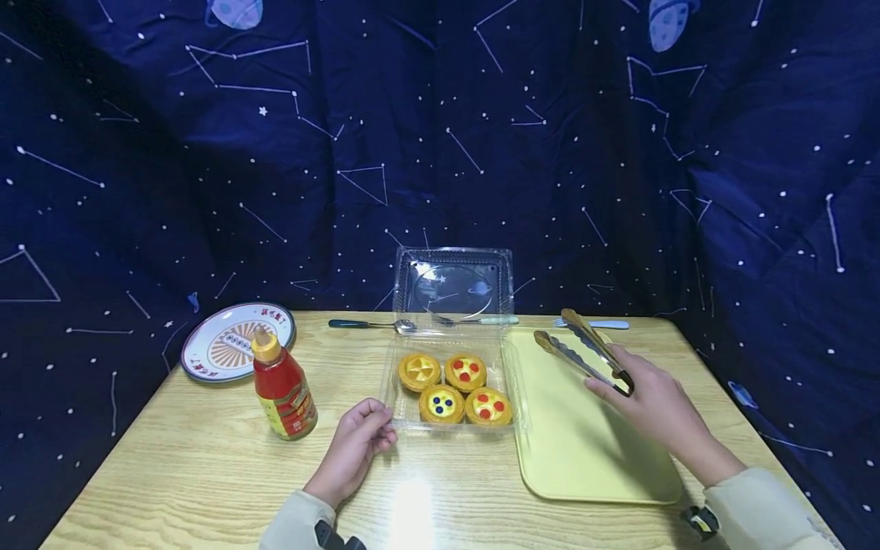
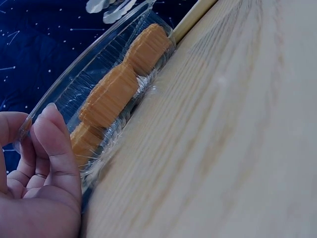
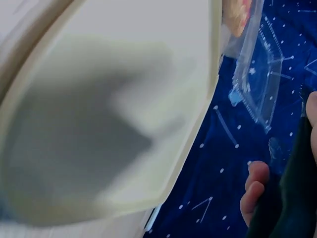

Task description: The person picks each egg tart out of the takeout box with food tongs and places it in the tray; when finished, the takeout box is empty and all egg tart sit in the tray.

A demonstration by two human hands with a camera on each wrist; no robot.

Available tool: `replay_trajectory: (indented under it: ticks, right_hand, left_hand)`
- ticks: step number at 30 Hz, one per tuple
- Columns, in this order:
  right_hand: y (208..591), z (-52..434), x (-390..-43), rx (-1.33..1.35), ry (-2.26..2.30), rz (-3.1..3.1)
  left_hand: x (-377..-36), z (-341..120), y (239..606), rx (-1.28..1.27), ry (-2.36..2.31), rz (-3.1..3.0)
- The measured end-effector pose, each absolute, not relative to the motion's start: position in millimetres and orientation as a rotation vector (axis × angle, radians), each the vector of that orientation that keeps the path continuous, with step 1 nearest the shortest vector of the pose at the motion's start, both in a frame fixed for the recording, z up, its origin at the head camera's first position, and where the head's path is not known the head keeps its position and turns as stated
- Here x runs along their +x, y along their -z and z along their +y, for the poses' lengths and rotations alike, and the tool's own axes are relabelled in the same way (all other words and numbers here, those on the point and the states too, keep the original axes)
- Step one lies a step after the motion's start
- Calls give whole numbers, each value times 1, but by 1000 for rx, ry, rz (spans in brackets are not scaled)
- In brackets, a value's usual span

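Observation:
At the near left corner of a clear plastic clamshell box [image 1: 395, 382], my left hand [image 1: 354, 451] pinches the rim between thumb and fingers. Inside the box sit several egg tarts, one with blue dots [image 1: 442, 403], two with red dots and one with a plain cross-marked top [image 1: 419, 371]. The lid [image 1: 454, 260] stands raised behind. My right hand [image 1: 660, 405] grips metal tongs [image 1: 596, 344] above a yellow tray [image 1: 598, 466]. The tongs point toward the box, their tips apart with nothing between them. In the right wrist view the tongs [image 3: 297, 183] show only partly, dark.
A red sauce bottle [image 1: 285, 397] with a yellow cap stands left of the box, before a tilted patterned plate [image 1: 206, 367]. Along the back edge lie a dark-handled spoon [image 1: 351, 324], a pale green-handled fork [image 1: 498, 321] behind the lid and a blue fork [image 1: 608, 325].

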State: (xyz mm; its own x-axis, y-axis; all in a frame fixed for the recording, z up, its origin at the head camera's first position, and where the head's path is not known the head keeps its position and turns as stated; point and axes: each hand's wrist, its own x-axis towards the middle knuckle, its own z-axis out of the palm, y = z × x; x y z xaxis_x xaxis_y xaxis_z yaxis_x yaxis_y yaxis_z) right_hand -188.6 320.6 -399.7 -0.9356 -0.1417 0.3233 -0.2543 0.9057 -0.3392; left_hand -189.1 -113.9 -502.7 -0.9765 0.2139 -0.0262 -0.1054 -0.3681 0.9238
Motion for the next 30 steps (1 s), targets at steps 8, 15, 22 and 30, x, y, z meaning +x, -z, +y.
replay_trajectory:
  ticks: [8,15,22,30]
  right_hand:
    - [388,290,-198,445,-492,-2763]
    - [387,262,-207,557,-525,-2750]
    - [389,234,-214,620,-488,-2784]
    - [390,204,-222,687,-464,-2866]
  left_hand:
    - [-189,-114,502,138,-2440,1657]
    - [-189,-113,500,105,-2433,1659]
    - [-190,-113,502,101,-2436,1652]
    - [-189,-113,500,116,-2442,1649]
